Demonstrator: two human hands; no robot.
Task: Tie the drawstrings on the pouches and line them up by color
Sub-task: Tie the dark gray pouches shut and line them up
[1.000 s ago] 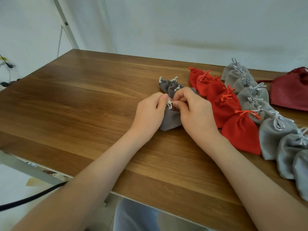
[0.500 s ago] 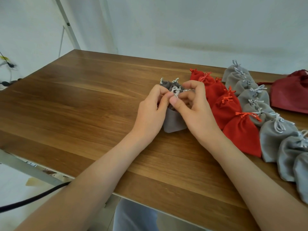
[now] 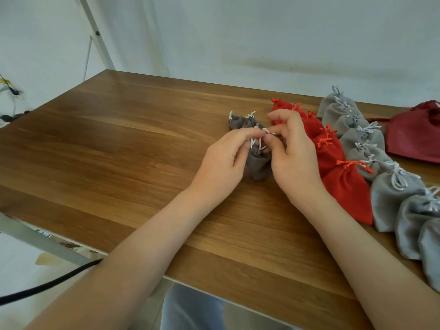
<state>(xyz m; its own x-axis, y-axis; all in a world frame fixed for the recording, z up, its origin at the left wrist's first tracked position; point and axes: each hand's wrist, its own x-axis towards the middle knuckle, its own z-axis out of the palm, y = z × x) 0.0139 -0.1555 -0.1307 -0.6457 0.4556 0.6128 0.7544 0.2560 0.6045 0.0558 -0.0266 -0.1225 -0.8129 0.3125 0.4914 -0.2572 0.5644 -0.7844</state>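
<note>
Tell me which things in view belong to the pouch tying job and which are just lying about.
Job: dark grey pouch, its white drawstring pinched by left hand and right hand; dark grey pouches behind it; red pouch row; light grey pouch row.
Lying about: large dark red bag; black cable; loose wires at far left.

A plain, bare workroom: a wooden table (image 3: 119,151) stands against a blank white wall (image 3: 285,32). A slanted metal pole (image 3: 97,33) rises by its far corner, and loose cables (image 3: 10,90) trail off to the left.
</note>
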